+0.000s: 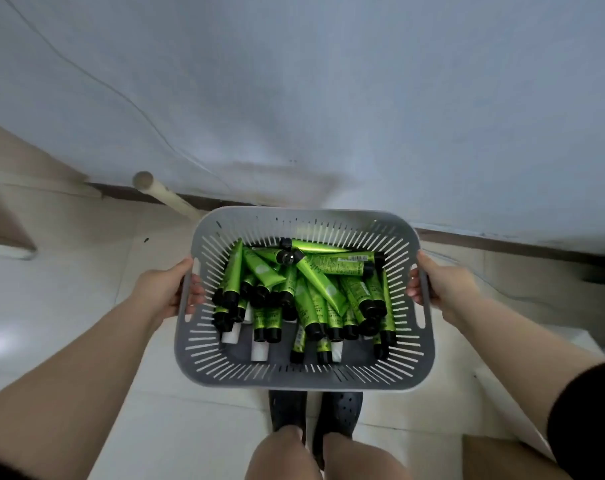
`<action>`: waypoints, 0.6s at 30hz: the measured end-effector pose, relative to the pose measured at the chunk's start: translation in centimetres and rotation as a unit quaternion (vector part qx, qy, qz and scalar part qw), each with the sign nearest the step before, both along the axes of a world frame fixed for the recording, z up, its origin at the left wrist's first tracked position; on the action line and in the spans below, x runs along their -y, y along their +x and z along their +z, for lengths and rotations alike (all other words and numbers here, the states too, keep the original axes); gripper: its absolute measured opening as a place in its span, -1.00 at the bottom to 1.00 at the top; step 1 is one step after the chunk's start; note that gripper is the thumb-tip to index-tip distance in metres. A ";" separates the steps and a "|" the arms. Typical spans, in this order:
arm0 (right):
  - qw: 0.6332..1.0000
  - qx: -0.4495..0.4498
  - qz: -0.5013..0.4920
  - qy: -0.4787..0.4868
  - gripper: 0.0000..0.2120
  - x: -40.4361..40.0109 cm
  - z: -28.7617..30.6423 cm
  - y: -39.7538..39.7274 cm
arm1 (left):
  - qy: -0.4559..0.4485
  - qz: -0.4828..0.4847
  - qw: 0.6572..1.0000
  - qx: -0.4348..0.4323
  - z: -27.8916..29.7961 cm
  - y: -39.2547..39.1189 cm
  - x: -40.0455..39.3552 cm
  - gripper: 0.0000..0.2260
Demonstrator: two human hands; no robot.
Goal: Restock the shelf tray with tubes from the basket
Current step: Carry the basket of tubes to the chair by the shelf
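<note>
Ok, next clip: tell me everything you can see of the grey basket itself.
The basket is a rectangular grey tub with rounded corners, apparently plastic, its sloping walls cut with narrow slots and a handle slot in each short side. It is carried roughly level above a pale tiled floor. The left hand and right hand grip its two short sides, fingers curled inside. Green tubes with black caps lie heaped in it.

Pale tiled floor (86, 306) under dark shoes (339, 414).

Dim, cool, flat indoor light.
Wide-angle bending at the edges; soft blur on wall (328, 98) and floor (69, 289); glossy glare on green tubes (314, 289); faint shadow along wall base.
</note>
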State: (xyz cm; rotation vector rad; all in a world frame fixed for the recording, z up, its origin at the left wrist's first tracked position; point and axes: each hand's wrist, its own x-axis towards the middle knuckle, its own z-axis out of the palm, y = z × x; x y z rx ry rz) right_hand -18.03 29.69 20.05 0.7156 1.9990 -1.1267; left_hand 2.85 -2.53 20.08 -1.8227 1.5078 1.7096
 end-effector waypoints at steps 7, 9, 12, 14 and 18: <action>0.997 -0.039 0.043 -0.053 -0.61 2.8 18.5 0.3 | -0.027 0.027 0.999 -0.037 19.1 1.7 1.5 -0.61; 0.995 -0.053 0.050 -0.061 -0.61 3.7 22.9 0.5 | -0.039 0.037 0.997 -0.048 23.8 3.0 1.7 -0.60; 0.991 -0.073 0.069 -0.086 -0.64 5.2 28.6 1.4 | -0.035 0.055 0.996 -0.068 30.1 5.5 1.4 -0.60; 0.988 -0.084 0.085 -0.096 -0.64 6.3 31.4 2.0 | -0.029 0.065 0.995 -0.077 32.9 7.1 1.4 -0.60; 0.979 -0.093 0.133 -0.124 -0.64 9.0 34.8 3.1 | -0.031 0.097 0.991 -0.087 36.6 11.1 2.3 -0.57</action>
